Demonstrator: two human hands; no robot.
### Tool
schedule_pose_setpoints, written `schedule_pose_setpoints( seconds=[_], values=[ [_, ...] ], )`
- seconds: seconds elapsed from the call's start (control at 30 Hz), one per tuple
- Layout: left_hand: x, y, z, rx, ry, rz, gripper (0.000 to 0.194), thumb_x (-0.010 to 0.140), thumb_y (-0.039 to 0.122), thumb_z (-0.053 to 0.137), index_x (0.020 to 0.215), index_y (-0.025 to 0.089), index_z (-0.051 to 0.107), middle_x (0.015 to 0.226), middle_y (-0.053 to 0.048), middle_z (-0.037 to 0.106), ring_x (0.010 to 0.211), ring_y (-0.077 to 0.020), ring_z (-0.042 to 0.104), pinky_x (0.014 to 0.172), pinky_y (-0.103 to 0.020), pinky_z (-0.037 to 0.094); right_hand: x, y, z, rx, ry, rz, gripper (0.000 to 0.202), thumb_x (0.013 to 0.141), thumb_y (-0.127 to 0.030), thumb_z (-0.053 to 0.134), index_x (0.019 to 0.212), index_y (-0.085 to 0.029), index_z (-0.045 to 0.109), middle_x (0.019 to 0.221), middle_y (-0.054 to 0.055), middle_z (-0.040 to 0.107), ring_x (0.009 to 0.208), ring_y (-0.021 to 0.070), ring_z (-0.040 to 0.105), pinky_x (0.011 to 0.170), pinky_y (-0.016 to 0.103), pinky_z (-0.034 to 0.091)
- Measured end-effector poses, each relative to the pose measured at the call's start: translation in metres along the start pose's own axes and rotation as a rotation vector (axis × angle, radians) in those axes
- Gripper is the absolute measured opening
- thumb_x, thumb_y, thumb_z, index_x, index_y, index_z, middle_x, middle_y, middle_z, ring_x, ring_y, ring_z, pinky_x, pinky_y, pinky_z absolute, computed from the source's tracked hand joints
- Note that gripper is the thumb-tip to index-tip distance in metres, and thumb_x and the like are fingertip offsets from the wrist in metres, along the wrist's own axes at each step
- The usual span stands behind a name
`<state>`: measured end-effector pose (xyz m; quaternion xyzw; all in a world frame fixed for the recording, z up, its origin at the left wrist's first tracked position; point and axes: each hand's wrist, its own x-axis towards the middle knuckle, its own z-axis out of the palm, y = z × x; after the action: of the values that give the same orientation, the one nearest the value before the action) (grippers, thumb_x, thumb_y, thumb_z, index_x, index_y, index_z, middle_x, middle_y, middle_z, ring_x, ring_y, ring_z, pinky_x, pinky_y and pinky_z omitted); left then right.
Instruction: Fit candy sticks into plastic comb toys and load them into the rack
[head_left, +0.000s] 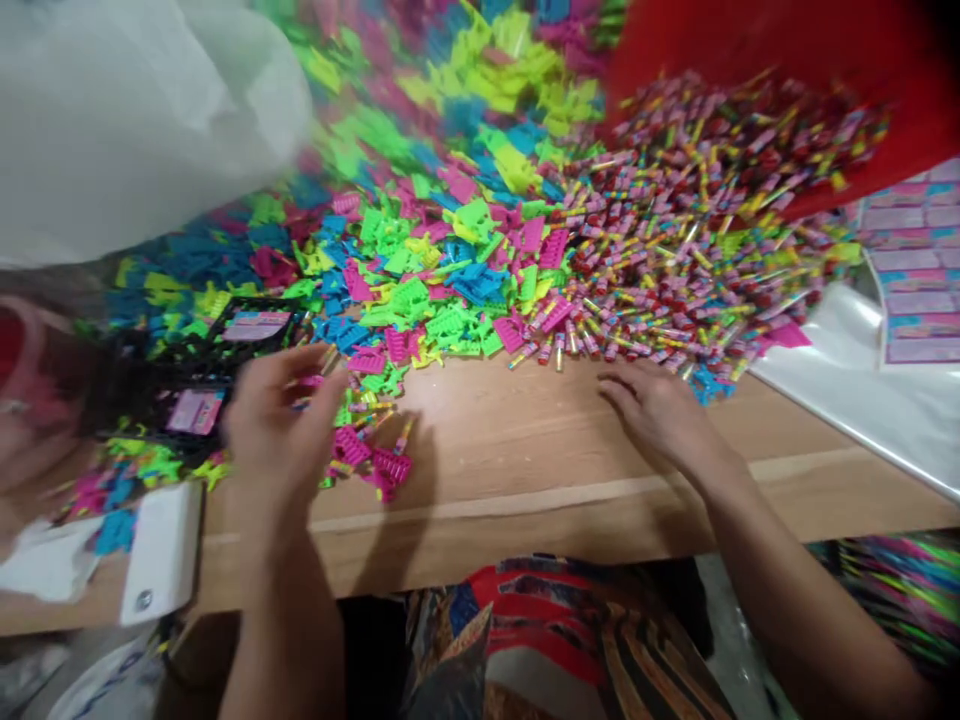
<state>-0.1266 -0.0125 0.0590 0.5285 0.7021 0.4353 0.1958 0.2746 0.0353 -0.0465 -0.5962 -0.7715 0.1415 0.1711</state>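
My left hand point(281, 425) hovers over the left part of the table, blurred by motion. Thumb and fingers curve toward each other near small pink and yellow pieces; whether it holds any cannot be made out. Just right of it lies a small group of pink ridged plastic pieces point(351, 446) and slim tubes point(405, 432). My right hand point(656, 405) rests low over the table, fingers stretched out and no object visible in it. Its fingertips are at the front edge of a heap of small pink-and-yellow labelled tubes point(660, 260).
A large heap of green, blue, pink and yellow plastic pieces point(450, 260) fills the back. Black trays with labels point(196, 410) and a white device point(163, 550) lie left. A white sack point(135, 130) hangs over the back left. Printed label sheets point(919, 270) lie right, beside red sheeting point(757, 45).
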Motion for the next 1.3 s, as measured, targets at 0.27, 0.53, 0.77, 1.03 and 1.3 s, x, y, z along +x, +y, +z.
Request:
schedule_pose_setpoints(
  seconds=[0.27, 0.53, 0.77, 1.03, 1.3],
  values=[
    [0.056, -0.017, 0.129, 0.343, -0.207, 0.240, 0.038, 0.089, 0.021, 0.062, 0.127, 0.013, 0.065, 0.121, -0.016, 0.067, 0.110, -0.0304, 0.062, 0.098, -0.047, 0.050, -0.009, -0.011, 0.010, -0.013, -0.024, -0.026, 0.021, 0.099, -0.039, 0.055, 0.088, -0.023, 0.062, 0.099, 0.010, 0.066, 0.086, 0.0268, 0.065, 0.074, 0.038, 0.048],
    [0.049, -0.030, 0.135, 0.386, -0.282, 0.293, 0.041, 0.085, 0.018, 0.068, 0.126, 0.015, 0.065, 0.117, -0.015, 0.067, 0.114, -0.0338, 0.057, 0.102, -0.048, 0.042, -0.010, -0.015, 0.018, 0.263, 0.023, 0.063, 0.020, 0.092, -0.035, 0.062, 0.107, -0.022, 0.057, 0.083, 0.003, 0.064, 0.068, 0.0203, 0.062, 0.062, 0.033, 0.049],
    [0.002, -0.002, 0.123, -0.196, -0.443, -0.030, 0.017, 0.074, 0.023, 0.076, 0.090, 0.019, 0.070, 0.079, 0.000, 0.067, 0.068, -0.0150, 0.055, 0.064, -0.027, 0.038, 0.007, -0.085, 0.001, 0.644, 0.039, -0.125, 0.029, 0.100, -0.032, 0.058, 0.128, -0.026, 0.063, 0.117, 0.007, 0.070, 0.101, 0.0219, 0.066, 0.091, 0.038, 0.055],
    [-0.026, 0.009, 0.135, -0.788, -0.504, -0.372, 0.041, 0.067, 0.033, 0.089, 0.099, 0.018, 0.068, 0.089, -0.002, 0.071, 0.075, -0.0143, 0.061, 0.065, -0.024, 0.046, 0.013, -0.106, 0.008, 0.777, 0.093, -0.107, 0.025, 0.103, -0.031, 0.056, 0.125, -0.025, 0.066, 0.122, 0.008, 0.068, 0.115, 0.0232, 0.063, 0.103, 0.040, 0.050],
    [-0.041, 0.016, 0.135, -0.695, -0.466, -0.307, 0.041, 0.083, 0.058, 0.074, 0.084, 0.017, 0.067, 0.077, 0.000, 0.063, 0.070, -0.0122, 0.053, 0.068, -0.025, 0.044, 0.003, -0.110, 0.024, 0.971, -0.023, -0.009, 0.029, 0.102, -0.035, 0.057, 0.129, -0.024, 0.061, 0.128, 0.008, 0.068, 0.116, 0.0218, 0.065, 0.104, 0.039, 0.051]
  ],
)
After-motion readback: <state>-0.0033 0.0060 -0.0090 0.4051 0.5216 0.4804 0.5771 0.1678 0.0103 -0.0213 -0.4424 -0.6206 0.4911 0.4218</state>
